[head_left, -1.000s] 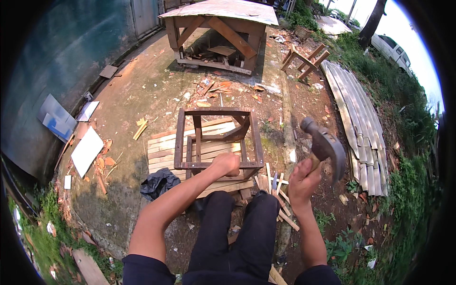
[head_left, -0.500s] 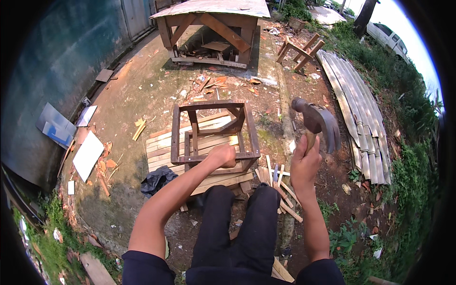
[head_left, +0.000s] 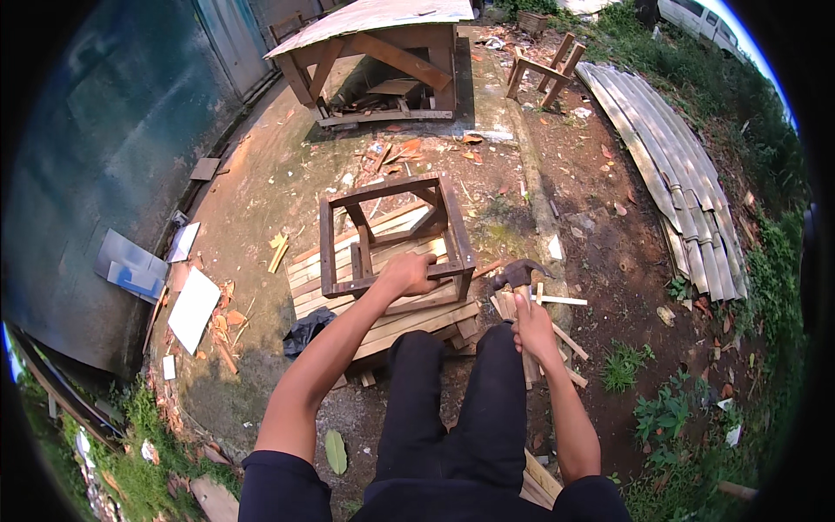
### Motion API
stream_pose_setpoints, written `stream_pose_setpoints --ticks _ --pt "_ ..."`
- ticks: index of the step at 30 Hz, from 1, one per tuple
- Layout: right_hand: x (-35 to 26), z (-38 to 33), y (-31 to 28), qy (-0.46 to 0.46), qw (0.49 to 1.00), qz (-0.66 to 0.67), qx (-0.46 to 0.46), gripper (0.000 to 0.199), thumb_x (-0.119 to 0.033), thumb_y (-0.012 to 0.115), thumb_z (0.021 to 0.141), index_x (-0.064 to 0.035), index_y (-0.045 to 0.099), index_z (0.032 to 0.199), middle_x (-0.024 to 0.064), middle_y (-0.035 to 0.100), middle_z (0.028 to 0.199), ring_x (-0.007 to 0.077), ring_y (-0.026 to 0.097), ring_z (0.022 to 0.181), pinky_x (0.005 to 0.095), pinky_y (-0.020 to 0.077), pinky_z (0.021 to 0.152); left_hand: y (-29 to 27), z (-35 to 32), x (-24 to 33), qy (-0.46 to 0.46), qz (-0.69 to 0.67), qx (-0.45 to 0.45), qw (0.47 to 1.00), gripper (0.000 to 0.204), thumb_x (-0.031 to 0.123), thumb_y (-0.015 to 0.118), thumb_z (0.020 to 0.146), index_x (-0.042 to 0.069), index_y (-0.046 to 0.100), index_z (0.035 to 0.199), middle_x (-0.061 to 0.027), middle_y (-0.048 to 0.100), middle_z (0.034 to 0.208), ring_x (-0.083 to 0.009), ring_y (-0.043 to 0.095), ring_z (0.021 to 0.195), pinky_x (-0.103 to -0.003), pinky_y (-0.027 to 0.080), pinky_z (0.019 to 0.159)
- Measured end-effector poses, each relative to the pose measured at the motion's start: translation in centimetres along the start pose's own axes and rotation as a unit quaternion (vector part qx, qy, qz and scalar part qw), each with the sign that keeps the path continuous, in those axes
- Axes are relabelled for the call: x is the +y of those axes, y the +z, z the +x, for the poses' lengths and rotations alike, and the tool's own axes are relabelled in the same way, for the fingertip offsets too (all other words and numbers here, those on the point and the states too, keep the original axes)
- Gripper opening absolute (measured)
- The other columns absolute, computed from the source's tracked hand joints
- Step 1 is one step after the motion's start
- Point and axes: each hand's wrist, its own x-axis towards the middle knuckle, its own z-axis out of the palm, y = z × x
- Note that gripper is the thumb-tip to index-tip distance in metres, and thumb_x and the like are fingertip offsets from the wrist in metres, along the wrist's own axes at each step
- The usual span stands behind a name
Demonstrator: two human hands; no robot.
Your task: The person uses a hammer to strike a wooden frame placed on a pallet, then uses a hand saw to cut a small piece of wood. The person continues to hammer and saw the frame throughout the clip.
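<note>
A dark brown wooden frame (head_left: 383, 185), box-like with open sides, rests on a low platform of pale slats (head_left: 374, 329) before my knees. My left hand (head_left: 409, 274) is wrapped round the frame's near rail, close to its right corner. In my right hand (head_left: 532, 329) is a claw hammer (head_left: 519, 276), gripped by its wooden handle. Its metal head is up, just right of the frame's near right corner and apart from it. Thin wooden offcuts (head_left: 570, 342) lie on the ground under and beside the hammer.
A black plastic bag (head_left: 306, 331) lies left of the slats. Farther off stands a wooden workbench (head_left: 374, 35), with a small unfinished wooden stool (head_left: 546, 71) to its right. Corrugated sheets (head_left: 670, 174) are stacked at the right. A white board (head_left: 195, 311) lies near the left wall (head_left: 113, 130).
My right hand has lowered the hammer, bringing its head down and left toward the frame's near right corner. My left hand still grips the near rail. The view has shifted slightly.
</note>
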Motion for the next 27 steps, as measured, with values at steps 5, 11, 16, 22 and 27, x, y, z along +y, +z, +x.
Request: stream_pose_setpoints --ticks 5,11,16,22,27 --pt "7.6 0.4 -0.4 0.025 0.994 0.102 0.015 0.038 -0.035 0.062 0.099 -0.0003 0.053 0.089 0.0035 0.053 0.061 0.0123 0.053 0.045 0.0298 0.045 0.038 1.1 -3.3 2.1 0.218 0.066 0.327 0.917 0.038 0.026 0.074 0.08 0.007 0.061 0.111 -0.0111 0.062 0.107 -0.0325 0.06 0.1 -0.043 0.045 0.091" --pt "11.0 4.0 0.9 0.119 0.965 0.231 0.032 0.029 -0.025 0.066 0.096 0.0 0.052 0.092 0.0043 0.055 0.066 0.0121 0.054 0.049 0.0298 0.0471 0.041 10.8 -6.5 3.4 0.196 -0.002 0.193 0.962 0.026 0.006 0.069 0.078 0.008 0.062 0.103 -0.0126 0.06 0.103 -0.0309 0.059 0.095 -0.041 0.047 0.085" --pt "11.2 8.0 3.2 0.095 0.966 0.238 0.033 0.022 -0.018 0.063 0.097 0.0011 0.054 0.093 0.0029 0.053 0.066 0.0119 0.053 0.049 0.0298 0.0459 0.042 17.1 -0.2 -0.4 -0.078 -0.115 0.226 0.964 0.031 0.013 0.066 0.085 0.001 0.061 0.113 -0.0214 0.059 0.116 -0.0423 0.056 0.11 -0.048 0.046 0.093" --pt "12.0 8.6 3.7 0.177 0.911 0.361 -0.097 0.024 -0.03 0.064 0.099 -0.009 0.054 0.093 -0.0035 0.046 0.069 0.0054 0.043 0.053 0.0226 0.0412 0.047 19.4 5.0 -4.4 -0.15 -0.091 0.098 0.98 0.039 0.028 0.069 0.085 0.002 0.067 0.113 -0.0263 0.066 0.111 -0.0428 0.062 0.104 -0.049 0.049 0.091" --pt "11.4 8.4 4.0 0.151 0.931 0.321 -0.086 0.024 -0.029 0.065 0.098 -0.0094 0.053 0.092 -0.003 0.048 0.069 0.0062 0.044 0.055 0.023 0.041 0.047 18.0 5.5 -5.2 -0.18 -0.037 0.087 0.979 0.044 0.036 0.067 0.087 0.003 0.067 0.116 -0.0262 0.066 0.113 -0.0424 0.063 0.102 -0.049 0.049 0.089"
